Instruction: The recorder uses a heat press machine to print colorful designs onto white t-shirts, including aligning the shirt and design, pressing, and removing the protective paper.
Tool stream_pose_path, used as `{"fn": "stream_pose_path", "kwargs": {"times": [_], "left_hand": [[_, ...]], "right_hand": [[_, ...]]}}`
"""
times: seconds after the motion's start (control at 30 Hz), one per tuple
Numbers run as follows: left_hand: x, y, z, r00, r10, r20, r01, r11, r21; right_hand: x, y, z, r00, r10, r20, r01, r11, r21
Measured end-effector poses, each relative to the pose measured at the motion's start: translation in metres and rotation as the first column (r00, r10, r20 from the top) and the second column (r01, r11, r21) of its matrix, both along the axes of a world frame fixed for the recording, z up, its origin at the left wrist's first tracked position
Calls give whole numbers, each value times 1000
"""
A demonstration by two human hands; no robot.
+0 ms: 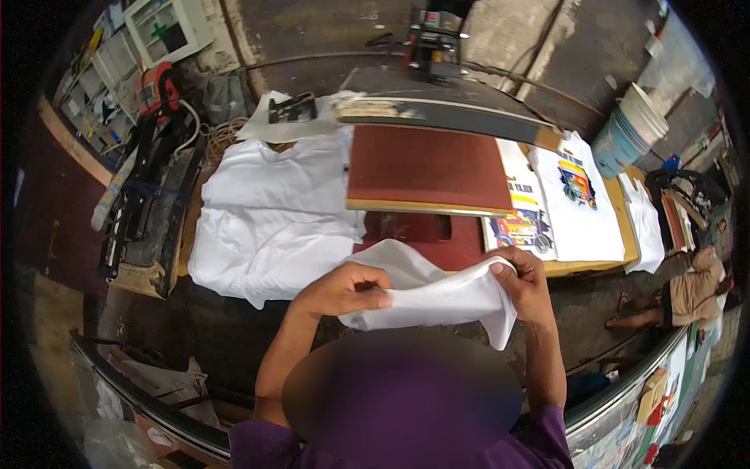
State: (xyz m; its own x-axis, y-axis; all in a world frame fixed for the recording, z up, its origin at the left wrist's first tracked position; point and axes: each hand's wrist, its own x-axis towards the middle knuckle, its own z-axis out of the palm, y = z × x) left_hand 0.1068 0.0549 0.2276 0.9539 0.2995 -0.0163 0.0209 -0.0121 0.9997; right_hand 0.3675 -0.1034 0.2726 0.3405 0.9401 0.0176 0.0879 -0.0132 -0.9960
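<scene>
From my distant seat, I have the white cloth [445, 295] at the near side of the table, just short of the brown board [430, 168]. My left hand [349, 289] pinches its left part between thumb and fingers; my right hand [527, 289] grips the upper right edge, thumb on top. If either pinch loosens, I judge that the thin fabric would slump, because nothing visible props up its middle. Uneven pull could set creases into it, and lifting it carelessly could snag it on the board's straight near edge. I can't tell whether the cloth touches the red base [466, 244] behind it.

The cloth is soft and matte, bowed into a loose fold, with a limp corner drooping below my right hand. The board is flat, rectangular and pale-edged. Left lies a rumpled white pile [273, 215]; right, smooth shirts [598, 223] carry colourful prints.
</scene>
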Motion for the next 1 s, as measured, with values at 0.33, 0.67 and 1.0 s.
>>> {"fn": "stream_pose_path", "kwargs": {"times": [0.33, 0.67, 1.0], "left_hand": [[100, -92, 35, 862, 381, 335, -477, 386, 790], [149, -170, -9, 993, -42, 113, 73, 953, -293], [104, -132, -16, 842, 518, -147, -361, 746, 559]], "right_hand": [[59, -102, 28, 849, -203, 489, 104, 969, 222], [88, -104, -9, 783, 548, 295, -554, 829, -71], [89, -107, 6, 854, 281, 438, -349, 934, 80]]}}
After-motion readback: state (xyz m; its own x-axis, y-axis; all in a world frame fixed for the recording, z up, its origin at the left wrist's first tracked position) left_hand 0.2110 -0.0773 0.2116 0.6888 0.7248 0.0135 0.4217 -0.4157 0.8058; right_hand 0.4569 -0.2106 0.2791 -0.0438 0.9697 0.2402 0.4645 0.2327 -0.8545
